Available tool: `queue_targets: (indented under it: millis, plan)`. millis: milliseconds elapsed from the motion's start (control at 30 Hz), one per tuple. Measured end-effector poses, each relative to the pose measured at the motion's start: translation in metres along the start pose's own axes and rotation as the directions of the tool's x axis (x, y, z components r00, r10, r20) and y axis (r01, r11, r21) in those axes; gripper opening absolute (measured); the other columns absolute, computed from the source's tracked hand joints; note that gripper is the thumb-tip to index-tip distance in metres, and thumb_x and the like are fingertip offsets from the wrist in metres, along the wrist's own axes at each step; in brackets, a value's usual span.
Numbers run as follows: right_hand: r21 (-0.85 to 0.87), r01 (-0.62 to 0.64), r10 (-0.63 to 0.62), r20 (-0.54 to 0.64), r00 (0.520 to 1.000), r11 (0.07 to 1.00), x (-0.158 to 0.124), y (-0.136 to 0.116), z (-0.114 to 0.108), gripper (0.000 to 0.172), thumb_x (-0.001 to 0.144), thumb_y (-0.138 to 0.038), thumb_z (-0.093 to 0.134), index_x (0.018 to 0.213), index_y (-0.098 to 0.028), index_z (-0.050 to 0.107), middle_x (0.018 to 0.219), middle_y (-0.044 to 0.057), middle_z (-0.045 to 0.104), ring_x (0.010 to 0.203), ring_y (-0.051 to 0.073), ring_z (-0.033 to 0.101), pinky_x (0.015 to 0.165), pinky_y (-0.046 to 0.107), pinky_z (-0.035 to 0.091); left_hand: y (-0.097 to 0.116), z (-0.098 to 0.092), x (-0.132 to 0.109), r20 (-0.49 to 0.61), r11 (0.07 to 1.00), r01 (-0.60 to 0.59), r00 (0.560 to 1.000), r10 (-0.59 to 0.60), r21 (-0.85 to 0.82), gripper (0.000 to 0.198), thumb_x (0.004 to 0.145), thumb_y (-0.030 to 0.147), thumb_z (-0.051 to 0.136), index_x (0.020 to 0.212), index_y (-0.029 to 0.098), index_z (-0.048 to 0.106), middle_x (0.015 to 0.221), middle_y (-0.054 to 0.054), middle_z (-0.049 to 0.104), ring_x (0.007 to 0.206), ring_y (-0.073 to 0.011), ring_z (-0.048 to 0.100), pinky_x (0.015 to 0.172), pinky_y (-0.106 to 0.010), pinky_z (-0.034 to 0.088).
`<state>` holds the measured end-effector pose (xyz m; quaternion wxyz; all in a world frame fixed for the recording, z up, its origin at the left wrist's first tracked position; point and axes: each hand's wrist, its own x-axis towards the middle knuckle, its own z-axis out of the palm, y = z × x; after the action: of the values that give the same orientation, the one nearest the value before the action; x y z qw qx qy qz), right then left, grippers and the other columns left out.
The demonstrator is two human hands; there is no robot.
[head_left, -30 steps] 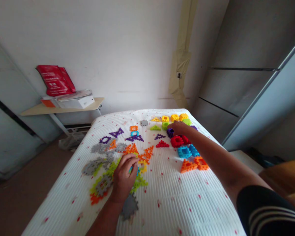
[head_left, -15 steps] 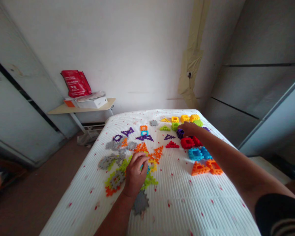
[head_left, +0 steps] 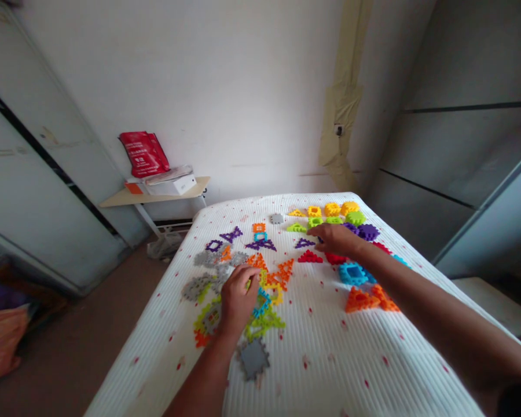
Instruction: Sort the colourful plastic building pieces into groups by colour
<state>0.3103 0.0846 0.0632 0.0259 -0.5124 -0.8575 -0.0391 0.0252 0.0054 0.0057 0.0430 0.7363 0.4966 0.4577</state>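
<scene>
A bed with a white ribbed cover [head_left: 330, 359] holds many toothed plastic pieces in several colours. My left hand [head_left: 238, 298] rests curled on a loose pile of lime, grey, yellow and blue flat pieces [head_left: 260, 313]; whether it grips one is hidden. My right hand [head_left: 335, 237] reaches far across, fingers bent and pointing left, just beside a purple triangle [head_left: 304, 244] and above a red block [head_left: 336, 258]. A purple block [head_left: 367, 232] lies clear of it to the right. Blue [head_left: 351, 272], orange [head_left: 367, 299], yellow [head_left: 332, 209] and lime [head_left: 356, 218] blocks sit in rows nearby.
A grey square piece [head_left: 254, 358] lies near the bed's front. Purple and grey flat pieces [head_left: 212, 255] spread to the left. A small shelf table [head_left: 156, 197] with a red bag [head_left: 143, 153] and a box stands by the wall. Cupboard fronts flank both sides.
My right hand has left the purple block and moved left toward the purple triangle. My left hand has shifted slightly on the pile. The view has swung left.
</scene>
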Motion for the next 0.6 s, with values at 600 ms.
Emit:
queue_targets:
  millis: [600]
  plan:
    - [0.123, 0.35, -0.316, -0.232, 0.92, 0.929, -0.068, -0.108, 0.079, 0.021, 0.09, -0.019, 0.04, 0.074, -0.019, 0.053, 0.076, 0.003, 0.057, 0.066, 0.014, 0.049, 0.058, 0.027, 0.036, -0.054, 0.059, 0.091, 0.35, 0.791, 0.12, 0.85, -0.394, 0.6, 0.035, 0.074, 0.015, 0.054, 0.108, 0.02, 0.062, 0.101, -0.011, 0.068, 0.099, -0.0233, 0.06, 0.083, -0.03, 0.042]
